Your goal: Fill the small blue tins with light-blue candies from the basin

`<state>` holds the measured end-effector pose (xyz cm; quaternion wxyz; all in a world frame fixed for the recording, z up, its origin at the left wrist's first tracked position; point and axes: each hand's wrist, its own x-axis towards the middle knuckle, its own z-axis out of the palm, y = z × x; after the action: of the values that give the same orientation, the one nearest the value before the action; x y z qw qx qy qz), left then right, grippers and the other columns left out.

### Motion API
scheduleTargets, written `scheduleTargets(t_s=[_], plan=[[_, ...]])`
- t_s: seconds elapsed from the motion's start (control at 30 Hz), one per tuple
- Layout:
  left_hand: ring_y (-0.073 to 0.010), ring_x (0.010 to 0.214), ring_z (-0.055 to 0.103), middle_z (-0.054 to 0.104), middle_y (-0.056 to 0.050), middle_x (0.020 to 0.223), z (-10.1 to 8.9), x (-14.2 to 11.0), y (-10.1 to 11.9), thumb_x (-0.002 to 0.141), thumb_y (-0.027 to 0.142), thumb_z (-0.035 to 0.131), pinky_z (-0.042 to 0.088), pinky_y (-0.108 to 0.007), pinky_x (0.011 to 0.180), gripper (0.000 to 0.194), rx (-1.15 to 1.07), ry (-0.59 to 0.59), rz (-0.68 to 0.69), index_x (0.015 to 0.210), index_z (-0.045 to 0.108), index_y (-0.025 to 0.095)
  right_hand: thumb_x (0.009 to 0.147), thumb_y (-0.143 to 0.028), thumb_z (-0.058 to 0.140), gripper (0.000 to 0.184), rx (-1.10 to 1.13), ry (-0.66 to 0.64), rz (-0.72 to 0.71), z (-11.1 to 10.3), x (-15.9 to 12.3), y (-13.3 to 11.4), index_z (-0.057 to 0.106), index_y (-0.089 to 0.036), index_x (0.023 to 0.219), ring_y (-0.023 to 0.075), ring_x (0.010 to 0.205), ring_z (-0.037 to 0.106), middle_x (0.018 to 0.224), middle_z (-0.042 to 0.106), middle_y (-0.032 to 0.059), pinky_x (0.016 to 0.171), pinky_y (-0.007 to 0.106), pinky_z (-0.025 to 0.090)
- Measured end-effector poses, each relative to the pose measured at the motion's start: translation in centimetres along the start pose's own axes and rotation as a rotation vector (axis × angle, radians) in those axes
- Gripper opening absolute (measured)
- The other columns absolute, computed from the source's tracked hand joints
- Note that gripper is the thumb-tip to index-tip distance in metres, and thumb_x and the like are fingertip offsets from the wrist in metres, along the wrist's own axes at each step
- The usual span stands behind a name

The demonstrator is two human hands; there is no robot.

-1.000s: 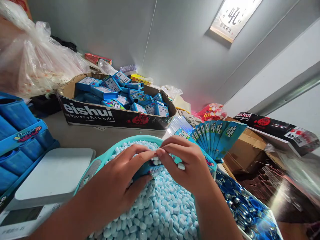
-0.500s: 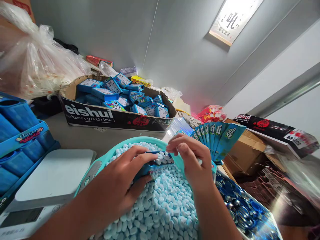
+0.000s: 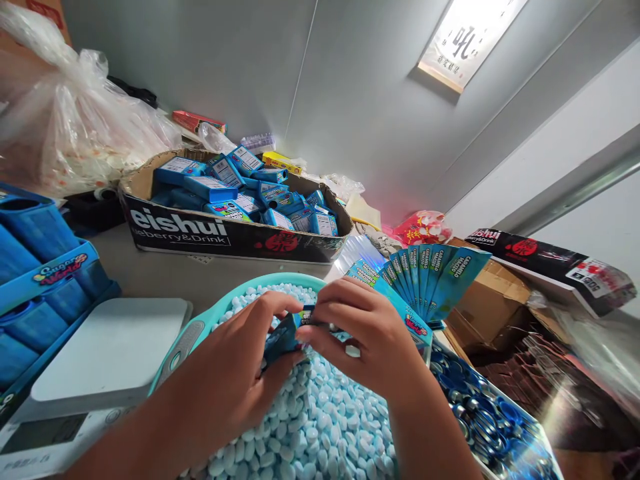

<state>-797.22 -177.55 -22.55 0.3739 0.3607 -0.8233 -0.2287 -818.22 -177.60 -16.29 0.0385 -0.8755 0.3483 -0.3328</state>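
Over a turquoise basin [image 3: 224, 305] heaped with pale blue candies [image 3: 345, 407], my left hand [image 3: 245, 347] is closed around a small blue candy box [image 3: 283, 337]. My right hand [image 3: 367, 327] pinches the near-right end of that box between thumb and fingers and covers most of its opening. A loose candy [image 3: 353, 351] shows beneath the right fingers. The inside of the box is hidden from this angle.
A white scale [image 3: 113, 350] is at left beside a display tray [image 3: 65, 273] of blue boxes. Behind stands a black carton [image 3: 240, 241] of candy boxes. Fanned blue cartons [image 3: 453, 283] and a bin of blue metallic pieces [image 3: 485, 417] lie right.
My right hand has moved left and down onto the candy box, closing at its end. The candies visible in the opening before are now covered. The left hand keeps its hold.
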Motion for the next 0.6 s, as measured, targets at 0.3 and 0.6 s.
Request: scheduleTargets(t_s=[0.3, 0.6], plan=[[-0.0198, 0.105, 0.071, 0.068, -0.003, 0.128, 0.0, -0.2, 0.1, 0.098, 0.03, 0.06, 0.06, -0.032, 0.087, 0.042, 0.032, 0.031, 0.029, 0.135, 0.04, 0.033, 0.087, -0.027, 0.081, 0.036, 0.275, 0.106, 0.043, 0.7, -0.2, 0.7, 0.052, -0.02, 0.068, 0.0091, 0.059, 0.041, 0.064, 0.046, -0.0056, 0.055, 0.025, 0.033], [-0.021, 0.112, 0.07, 0.067, -0.002, 0.133, 0.0, 0.2, 0.2, 0.096, 0.031, 0.063, 0.061, -0.035, 0.094, 0.039, 0.007, 0.042, 0.016, 0.131, 0.046, 0.034, 0.103, -0.047, 0.058, 0.037, 0.512, 0.301, 0.417, 0.3, -0.9, 2.8, 0.071, -0.02, 0.081, 0.013, 0.066, 0.05, 0.07, 0.059, -0.0007, 0.059, 0.029, 0.037]])
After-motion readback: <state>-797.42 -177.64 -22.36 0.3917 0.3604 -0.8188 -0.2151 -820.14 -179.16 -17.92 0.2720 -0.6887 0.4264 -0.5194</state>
